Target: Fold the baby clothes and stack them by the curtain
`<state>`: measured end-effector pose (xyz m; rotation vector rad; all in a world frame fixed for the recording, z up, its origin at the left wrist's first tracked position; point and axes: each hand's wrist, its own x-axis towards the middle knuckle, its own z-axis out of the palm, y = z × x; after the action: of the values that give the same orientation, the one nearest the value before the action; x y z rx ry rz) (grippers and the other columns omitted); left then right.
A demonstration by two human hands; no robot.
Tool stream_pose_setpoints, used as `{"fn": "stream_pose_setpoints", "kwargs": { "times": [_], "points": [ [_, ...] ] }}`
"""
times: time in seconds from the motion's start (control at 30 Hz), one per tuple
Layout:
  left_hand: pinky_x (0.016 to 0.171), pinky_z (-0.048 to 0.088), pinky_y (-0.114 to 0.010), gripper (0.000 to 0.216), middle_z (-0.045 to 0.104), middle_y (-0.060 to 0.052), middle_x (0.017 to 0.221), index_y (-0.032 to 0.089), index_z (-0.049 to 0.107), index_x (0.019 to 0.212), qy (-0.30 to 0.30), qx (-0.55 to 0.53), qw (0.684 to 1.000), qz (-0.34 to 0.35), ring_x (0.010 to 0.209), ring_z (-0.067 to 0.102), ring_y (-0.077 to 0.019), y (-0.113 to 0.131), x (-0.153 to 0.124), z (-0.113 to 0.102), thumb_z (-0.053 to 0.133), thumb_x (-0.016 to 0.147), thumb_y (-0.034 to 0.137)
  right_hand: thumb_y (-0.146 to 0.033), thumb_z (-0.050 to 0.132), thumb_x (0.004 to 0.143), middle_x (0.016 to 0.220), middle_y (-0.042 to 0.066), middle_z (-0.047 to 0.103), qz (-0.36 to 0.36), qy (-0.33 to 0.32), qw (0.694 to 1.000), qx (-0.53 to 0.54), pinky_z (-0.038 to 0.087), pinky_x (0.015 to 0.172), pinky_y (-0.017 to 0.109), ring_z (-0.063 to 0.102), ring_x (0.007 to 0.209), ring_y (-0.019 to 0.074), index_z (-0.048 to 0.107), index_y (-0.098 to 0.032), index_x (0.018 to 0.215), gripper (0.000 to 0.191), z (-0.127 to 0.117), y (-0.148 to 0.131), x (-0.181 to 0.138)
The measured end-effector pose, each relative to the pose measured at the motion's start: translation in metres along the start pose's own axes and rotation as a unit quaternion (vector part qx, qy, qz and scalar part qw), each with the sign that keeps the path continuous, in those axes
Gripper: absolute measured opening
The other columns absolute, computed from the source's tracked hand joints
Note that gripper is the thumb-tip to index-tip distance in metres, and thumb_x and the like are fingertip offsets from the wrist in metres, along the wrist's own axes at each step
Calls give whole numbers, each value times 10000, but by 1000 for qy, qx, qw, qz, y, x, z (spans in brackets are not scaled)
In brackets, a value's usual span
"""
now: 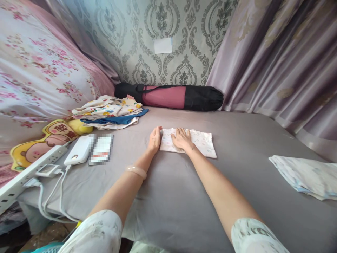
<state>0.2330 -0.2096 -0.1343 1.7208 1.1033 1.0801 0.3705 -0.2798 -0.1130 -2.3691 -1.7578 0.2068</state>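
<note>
A white cloth with a faint coloured print, folded into a flat rectangle, lies on the grey sheet in front of me. My right hand rests palm down on its left half, fingers spread. Upright on its edge, my left hand stands along the cloth's left side, with the fingers stretched out and pointing away. Its palm faces the cloth, and it grips nothing. A pale bangle circles my left wrist.
Patterned clothes are piled at the back left, before a black and pink rolled bag. Folded pale fabric lies right. At left are a power strip, a white power bank, a blurred phone, cables and a yellow cushion.
</note>
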Motion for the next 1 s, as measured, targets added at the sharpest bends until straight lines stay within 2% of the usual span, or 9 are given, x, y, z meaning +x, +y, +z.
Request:
{"fn": "stream_pose_setpoints", "kwargs": {
  "times": [0.13, 0.33, 0.47, 0.57, 0.67, 0.77, 0.9, 1.0],
  "points": [
    [1076, 378, -302, 506, 649, -95, 1228, 147, 624, 1170, 4, -15, 1000, 11, 1188, 566, -182, -3, 1, 1, 248, 985, 430, -421, 153, 990, 1565, 160, 251, -43, 40, 998, 7, 8, 1162, 484, 136, 1458, 258, 270, -30, 1491, 646, 3, -17, -3],
    [1079, 379, -316, 489, 649, -118, 1221, 117, 624, 1163, 5, -24, 1000, -1, 1183, 568, -190, -1, 1, 1, 260, 990, 395, -435, 148, 988, 1575, 130, 241, -37, 13, 999, 18, 54, 1167, 458, 144, 1458, 242, 275, -57, 1497, 647, 14, -25, -2],
    [1079, 375, -304, 491, 647, -101, 1231, 158, 630, 1165, 2, -20, 1000, -6, 1195, 563, -189, -1, 2, 1, 239, 989, 397, -430, 151, 986, 1574, 128, 244, -36, 9, 999, 18, 53, 1169, 457, 149, 1457, 245, 274, -54, 1498, 647, 12, -23, -2],
    [1077, 376, -295, 512, 647, -107, 1230, 143, 630, 1169, 6, -29, 1000, -2, 1196, 562, -189, -2, 3, 2, 232, 986, 408, -418, 157, 986, 1575, 142, 234, -35, 13, 999, 15, 38, 1168, 472, 141, 1459, 258, 289, -47, 1491, 641, 8, -27, -3],
    [1074, 383, -311, 521, 646, -98, 1235, 141, 621, 1176, 5, -27, 1000, -2, 1195, 562, -183, -2, 3, 2, 220, 987, 415, -396, 153, 988, 1582, 146, 209, -64, 34, 997, 5, -12, 1166, 478, 109, 1467, 250, 287, -45, 1491, 628, 7, -37, -6],
    [1074, 382, -329, 534, 637, -101, 1251, 139, 611, 1185, 4, -24, 1000, -1, 1204, 556, -185, 0, 1, 1, 205, 988, 424, -378, 156, 985, 1584, 136, 202, -100, 21, 995, 7, -3, 1172, 458, 101, 1470, 235, 258, -36, 1501, 628, 10, -46, -8],
    [1072, 378, -300, 545, 633, -118, 1252, 115, 609, 1186, 5, -41, 999, 1, 1203, 559, -181, 2, -1, 0, 220, 983, 439, -362, 166, 980, 1581, 130, 214, -97, 8, 995, 16, 57, 1174, 452, 139, 1462, 232, 260, -30, 1499, 624, 17, -51, -9],
    [1075, 372, -292, 549, 629, -134, 1253, 87, 607, 1192, 3, -50, 999, 2, 1207, 556, -187, 2, -2, 0, 240, 979, 436, -354, 179, 980, 1580, 127, 220, -97, 14, 995, 22, 56, 1176, 451, 145, 1460, 228, 259, -30, 1499, 617, 18, -51, -9]
  ]
}}
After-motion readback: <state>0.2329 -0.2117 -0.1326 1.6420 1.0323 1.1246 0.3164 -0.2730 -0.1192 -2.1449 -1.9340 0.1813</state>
